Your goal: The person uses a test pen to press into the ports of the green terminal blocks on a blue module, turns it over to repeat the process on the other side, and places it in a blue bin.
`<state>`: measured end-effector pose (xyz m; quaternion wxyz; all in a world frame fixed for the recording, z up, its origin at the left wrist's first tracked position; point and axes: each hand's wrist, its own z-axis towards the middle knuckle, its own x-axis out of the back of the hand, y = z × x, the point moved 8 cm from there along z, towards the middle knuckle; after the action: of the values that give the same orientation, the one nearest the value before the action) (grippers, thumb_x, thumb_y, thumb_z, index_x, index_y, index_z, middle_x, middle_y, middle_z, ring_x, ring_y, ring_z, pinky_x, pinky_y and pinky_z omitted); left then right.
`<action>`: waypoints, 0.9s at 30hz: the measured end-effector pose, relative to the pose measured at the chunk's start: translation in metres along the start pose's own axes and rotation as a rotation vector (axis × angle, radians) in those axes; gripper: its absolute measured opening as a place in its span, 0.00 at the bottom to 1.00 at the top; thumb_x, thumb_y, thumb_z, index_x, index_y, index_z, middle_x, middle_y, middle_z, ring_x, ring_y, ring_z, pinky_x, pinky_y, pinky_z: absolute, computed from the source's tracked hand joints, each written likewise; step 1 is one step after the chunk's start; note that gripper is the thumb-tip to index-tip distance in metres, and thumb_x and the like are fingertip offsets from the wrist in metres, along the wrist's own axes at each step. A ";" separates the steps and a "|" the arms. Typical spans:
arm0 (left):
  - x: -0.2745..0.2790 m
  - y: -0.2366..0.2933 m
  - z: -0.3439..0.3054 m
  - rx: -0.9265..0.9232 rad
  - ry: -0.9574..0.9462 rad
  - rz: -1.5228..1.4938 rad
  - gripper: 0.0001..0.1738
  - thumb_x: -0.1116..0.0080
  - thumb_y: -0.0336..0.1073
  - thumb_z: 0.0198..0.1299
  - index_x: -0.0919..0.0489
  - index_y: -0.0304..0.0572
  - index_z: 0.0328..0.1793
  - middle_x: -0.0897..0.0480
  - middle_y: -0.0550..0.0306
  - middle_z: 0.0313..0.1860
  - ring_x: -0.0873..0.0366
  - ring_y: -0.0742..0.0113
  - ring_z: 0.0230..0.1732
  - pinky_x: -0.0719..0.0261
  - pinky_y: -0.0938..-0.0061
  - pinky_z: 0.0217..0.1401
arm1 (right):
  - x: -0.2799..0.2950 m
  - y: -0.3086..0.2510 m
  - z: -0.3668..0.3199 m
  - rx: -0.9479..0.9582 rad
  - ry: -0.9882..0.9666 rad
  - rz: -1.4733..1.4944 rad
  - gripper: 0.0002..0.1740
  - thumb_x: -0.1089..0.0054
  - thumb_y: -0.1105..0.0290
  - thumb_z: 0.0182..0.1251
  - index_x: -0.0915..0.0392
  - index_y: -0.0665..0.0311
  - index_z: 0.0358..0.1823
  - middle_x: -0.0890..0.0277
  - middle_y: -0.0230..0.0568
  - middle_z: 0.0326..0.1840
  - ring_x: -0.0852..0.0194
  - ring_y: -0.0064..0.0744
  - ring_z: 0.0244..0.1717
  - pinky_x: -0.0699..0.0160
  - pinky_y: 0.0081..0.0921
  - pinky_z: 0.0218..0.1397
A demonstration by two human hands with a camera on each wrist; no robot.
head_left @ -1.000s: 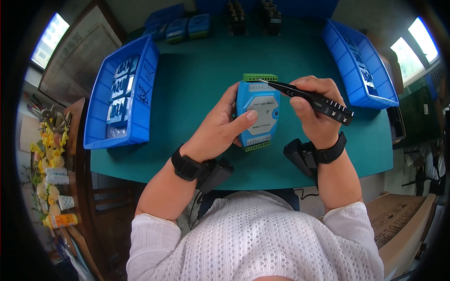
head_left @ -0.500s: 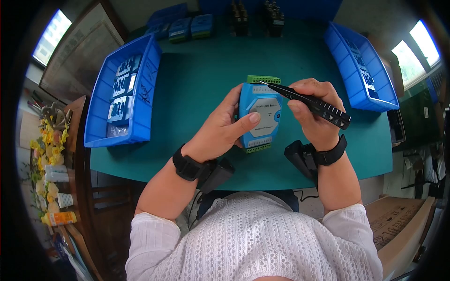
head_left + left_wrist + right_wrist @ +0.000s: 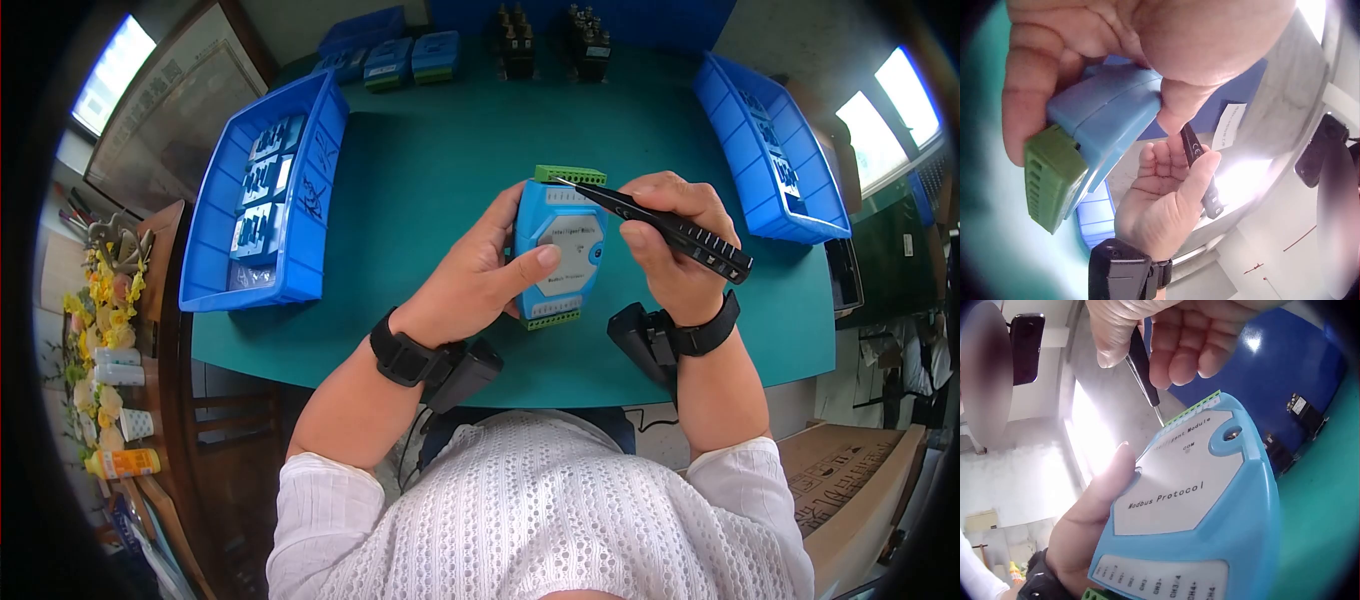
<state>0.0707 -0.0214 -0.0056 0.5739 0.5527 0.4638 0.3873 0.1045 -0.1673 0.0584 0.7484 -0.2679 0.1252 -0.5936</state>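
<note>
My left hand grips a blue electronic module with its thumb across the grey label. "Modbus Protocol" is printed on that label. Green screw terminal blocks run along the module's top and bottom ends. My right hand pinches a black, tapered, pen-like tool with a thin metal tip and a CE mark. The tip meets the top terminal block near its left end. From the left wrist view, a green block projects past my fingers, while the right palm shows beyond.
Blue bins holding several parts flank the green table. More blue modules lie at the back left. Two dark parts with metal posts stand at the back. A cardboard box sits low at the right.
The module and the tool have shifted slightly right and down in the head view, as the bins and back items have moved a little too. Both holds stay the same.
</note>
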 end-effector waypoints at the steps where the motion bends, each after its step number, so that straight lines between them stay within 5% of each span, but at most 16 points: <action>1: -0.001 0.000 0.000 0.008 -0.008 -0.003 0.37 0.46 0.46 0.61 0.48 0.41 0.70 0.29 0.53 0.52 0.27 0.71 0.49 0.20 0.80 0.34 | 0.000 0.000 0.000 0.004 0.000 -0.006 0.15 0.30 0.74 0.48 0.25 0.67 0.37 0.22 0.44 0.34 0.23 0.27 0.30 0.23 0.19 0.31; 18: 0.002 -0.003 0.001 -0.051 0.031 0.093 0.39 0.46 0.49 0.60 0.49 0.39 0.69 0.27 0.54 0.48 0.27 0.74 0.42 0.24 0.84 0.31 | 0.003 0.006 -0.005 -0.125 0.044 -0.089 0.18 0.28 0.67 0.47 0.28 0.68 0.33 0.22 0.41 0.28 0.23 0.23 0.27 0.25 0.18 0.29; 21: 0.012 -0.014 0.003 0.021 0.093 0.021 0.36 0.50 0.52 0.62 0.46 0.40 0.68 0.27 0.55 0.51 0.25 0.72 0.45 0.24 0.83 0.30 | 0.012 0.014 -0.007 -0.205 0.197 0.121 0.17 0.32 0.68 0.53 0.29 0.70 0.36 0.23 0.43 0.29 0.21 0.25 0.29 0.23 0.18 0.31; 22: 0.017 -0.019 0.004 0.055 0.128 -0.022 0.34 0.52 0.53 0.62 0.45 0.41 0.68 0.27 0.55 0.53 0.25 0.71 0.47 0.24 0.83 0.30 | 0.014 0.019 -0.008 -0.236 0.213 0.231 0.15 0.41 0.65 0.62 0.31 0.70 0.40 0.24 0.44 0.29 0.20 0.28 0.30 0.21 0.20 0.33; 27: 0.031 -0.020 0.006 0.059 0.207 -0.506 0.30 0.59 0.58 0.63 0.36 0.45 0.62 0.23 0.55 0.50 0.21 0.57 0.46 0.28 0.75 0.24 | 0.020 0.042 -0.011 -0.521 0.376 0.441 0.14 0.52 0.63 0.68 0.30 0.68 0.41 0.26 0.39 0.27 0.23 0.28 0.30 0.23 0.23 0.36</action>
<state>0.0838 0.0046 -0.0288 0.5855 0.3932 0.6545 0.2723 0.1385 -0.1826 0.0289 0.7291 -0.3021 0.4612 -0.4055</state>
